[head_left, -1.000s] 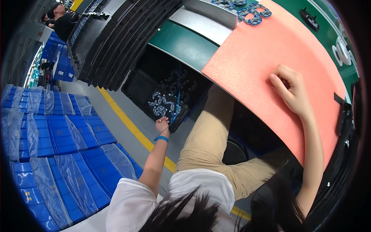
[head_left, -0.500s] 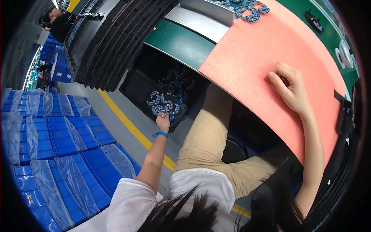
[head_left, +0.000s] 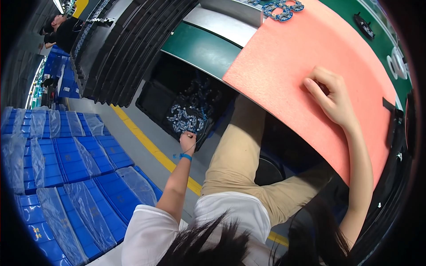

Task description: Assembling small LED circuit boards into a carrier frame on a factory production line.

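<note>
My left hand (head_left: 188,141) reaches down beside the desk to the near edge of a black bin (head_left: 153,99) on the floor. Its fingers are closed, and what they hold, if anything, is too small to make out. Just beyond the fingertips lies a heap of blue circuit boards (head_left: 184,119) inside the bin. A blue wrist strap (head_left: 183,156) circles that wrist. On the pink mat (head_left: 275,66) that covers the desk rests my right hand (head_left: 329,94), its fingers curled in a loose fist with nothing visible in them.
Ring-shaped blue circuit boards (head_left: 282,11) lie at the mat's far edge. Beyond it are a black part (head_left: 364,25) and a white spool (head_left: 398,63). Stacked black trays (head_left: 128,48) stand left of the desk, blue crates (head_left: 71,155) under plastic farther left. A person (head_left: 66,33) is at far left.
The view has shifted slightly. My left hand has stayed by the bin's edge with only a small movement, and the right hand still rests on the mat.
</note>
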Available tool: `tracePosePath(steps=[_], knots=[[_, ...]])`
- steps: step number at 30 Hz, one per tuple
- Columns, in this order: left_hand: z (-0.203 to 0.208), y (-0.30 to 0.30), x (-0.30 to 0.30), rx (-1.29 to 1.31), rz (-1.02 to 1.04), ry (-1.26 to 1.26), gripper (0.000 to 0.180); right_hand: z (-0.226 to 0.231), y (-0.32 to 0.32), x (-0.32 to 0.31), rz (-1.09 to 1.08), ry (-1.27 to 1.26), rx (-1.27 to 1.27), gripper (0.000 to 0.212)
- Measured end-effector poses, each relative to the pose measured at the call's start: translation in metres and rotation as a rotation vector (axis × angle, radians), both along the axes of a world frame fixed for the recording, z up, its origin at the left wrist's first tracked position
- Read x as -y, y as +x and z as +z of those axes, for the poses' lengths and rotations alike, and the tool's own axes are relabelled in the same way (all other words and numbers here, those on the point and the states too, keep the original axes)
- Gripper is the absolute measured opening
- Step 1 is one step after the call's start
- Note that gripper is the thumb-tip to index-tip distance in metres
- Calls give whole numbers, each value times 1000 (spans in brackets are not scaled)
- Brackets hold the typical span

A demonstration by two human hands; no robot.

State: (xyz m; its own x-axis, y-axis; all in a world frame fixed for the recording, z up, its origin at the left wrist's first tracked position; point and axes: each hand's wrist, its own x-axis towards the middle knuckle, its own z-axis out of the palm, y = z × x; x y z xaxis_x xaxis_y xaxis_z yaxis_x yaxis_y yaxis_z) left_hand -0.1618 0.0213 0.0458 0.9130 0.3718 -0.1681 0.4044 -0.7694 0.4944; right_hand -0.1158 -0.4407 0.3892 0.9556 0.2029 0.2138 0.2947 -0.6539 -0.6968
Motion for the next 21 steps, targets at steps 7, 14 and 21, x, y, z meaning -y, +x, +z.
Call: tracePosePath(steps=[7,14,21], knots=[[0,-8,8,103,10,114,11,-1,0,0,7,4,13,16],[-10,-10,8,197,-45,-20,13,-2,1,0,14,17,20,16],[-15,-11,-3,83,19,-113,16,-1,1,0,14,21,24,17]])
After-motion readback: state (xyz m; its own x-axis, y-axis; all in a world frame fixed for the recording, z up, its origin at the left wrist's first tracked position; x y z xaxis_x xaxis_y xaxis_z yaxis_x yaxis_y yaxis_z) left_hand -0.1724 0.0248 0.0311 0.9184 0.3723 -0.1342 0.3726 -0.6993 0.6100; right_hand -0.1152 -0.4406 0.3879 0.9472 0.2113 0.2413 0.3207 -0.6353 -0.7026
